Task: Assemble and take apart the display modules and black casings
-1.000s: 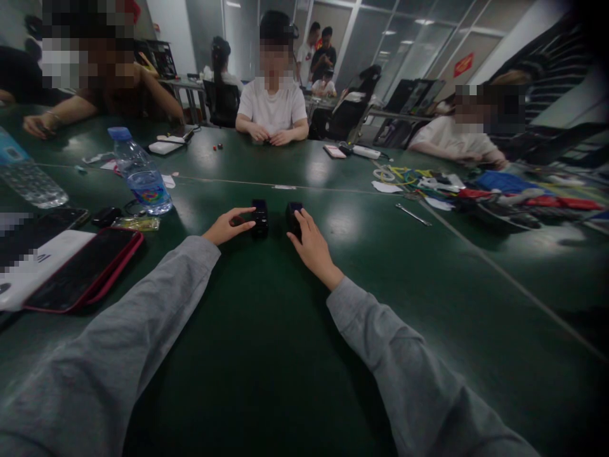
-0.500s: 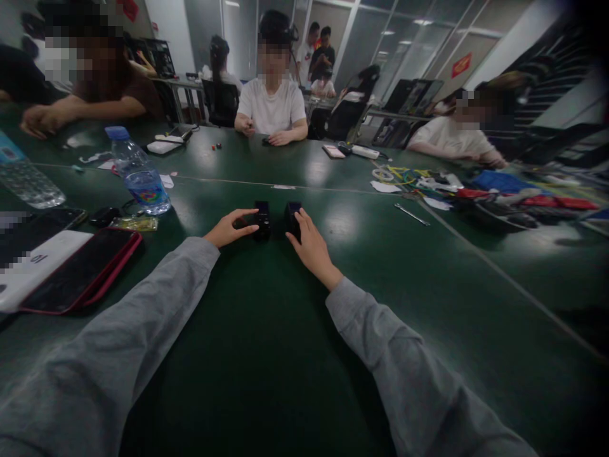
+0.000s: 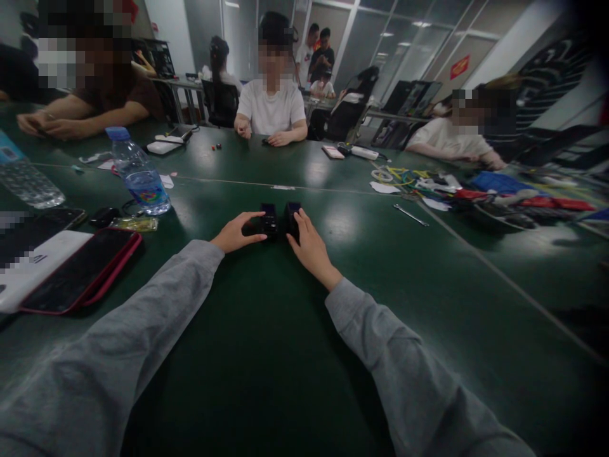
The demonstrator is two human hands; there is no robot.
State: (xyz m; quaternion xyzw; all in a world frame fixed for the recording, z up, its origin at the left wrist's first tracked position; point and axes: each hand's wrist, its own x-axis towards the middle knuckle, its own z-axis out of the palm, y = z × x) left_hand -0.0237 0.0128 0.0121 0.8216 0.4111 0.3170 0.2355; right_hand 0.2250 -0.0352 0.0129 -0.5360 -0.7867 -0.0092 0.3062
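Two small black boxy devices stand side by side on the dark green table, a narrow gap between them. Around the left edge of the left black device [image 3: 269, 219], which has a dark screen-like top part and small buttons, my left hand [image 3: 238, 232] holds thumb and fingers. The right black device [image 3: 291, 216] is gripped from its right side by my right hand [image 3: 311, 246], fingers over its upper edge and thumb at its lower left. My fingers hide part of both devices. Their exact kind cannot be made out.
On my left lie a red-cased phone [image 3: 80, 270], a white device [image 3: 42, 266] and a water bottle [image 3: 140, 171]. To the right are a wrench [image 3: 410, 214] and a heap of cables and tools [image 3: 499, 193]. Across the table sits a person in white [image 3: 271, 108].
My left hand and the left black device have shifted to the right, nearer the other device. My right hand and its device have stayed almost in place.
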